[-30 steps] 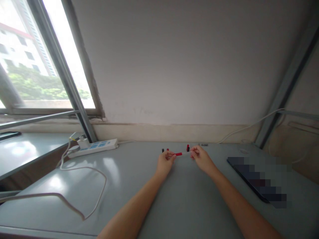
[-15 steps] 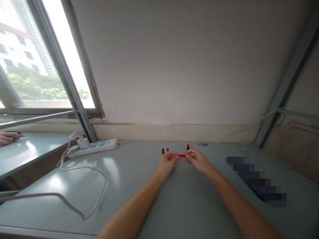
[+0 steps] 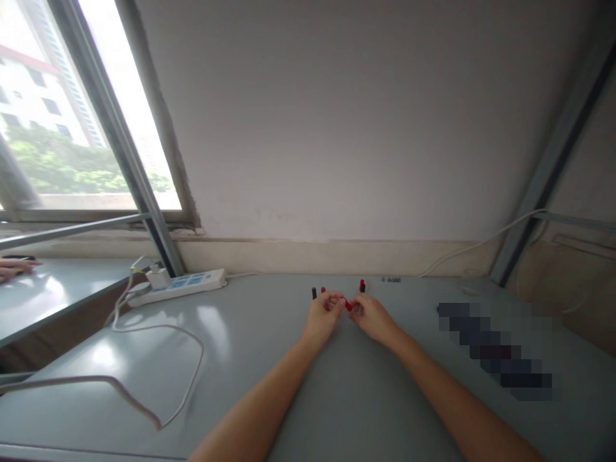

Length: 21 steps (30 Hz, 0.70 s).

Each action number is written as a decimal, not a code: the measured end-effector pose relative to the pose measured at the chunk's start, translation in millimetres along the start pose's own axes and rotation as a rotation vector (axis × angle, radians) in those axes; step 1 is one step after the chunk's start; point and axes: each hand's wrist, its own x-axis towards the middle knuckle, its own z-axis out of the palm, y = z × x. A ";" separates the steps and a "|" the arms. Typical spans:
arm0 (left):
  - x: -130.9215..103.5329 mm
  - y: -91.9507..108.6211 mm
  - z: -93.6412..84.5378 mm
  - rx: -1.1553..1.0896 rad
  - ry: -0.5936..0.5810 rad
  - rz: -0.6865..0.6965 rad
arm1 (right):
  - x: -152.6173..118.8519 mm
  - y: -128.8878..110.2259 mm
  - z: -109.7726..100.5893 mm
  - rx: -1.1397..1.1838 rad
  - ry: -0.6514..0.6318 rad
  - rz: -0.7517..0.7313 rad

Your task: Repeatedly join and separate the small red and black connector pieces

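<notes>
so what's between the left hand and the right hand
A short stretch of the red piece, at the fingertips of the left hand and the right hand. The head view shows it.

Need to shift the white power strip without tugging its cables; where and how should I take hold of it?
I'd grip the right-hand end of the power strip, coming from above and pinching across its narrow width. It lies flat and long on the desk, and a white adapter crowds its left end. Avoid the cord leaving the gripped end.
</notes>
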 end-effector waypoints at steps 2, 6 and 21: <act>0.7 4.4 -1.1 -0.041 0.077 -0.021 | 7.6 -0.7 6.2 0.004 -0.030 0.073; 4.5 11.4 -7.5 -0.133 0.256 -0.078 | 24.7 -3.9 17.7 0.022 -0.080 0.206; 6.2 14.3 -14.8 -0.337 0.347 -0.213 | 44.7 -16.4 39.5 -0.132 -0.069 0.259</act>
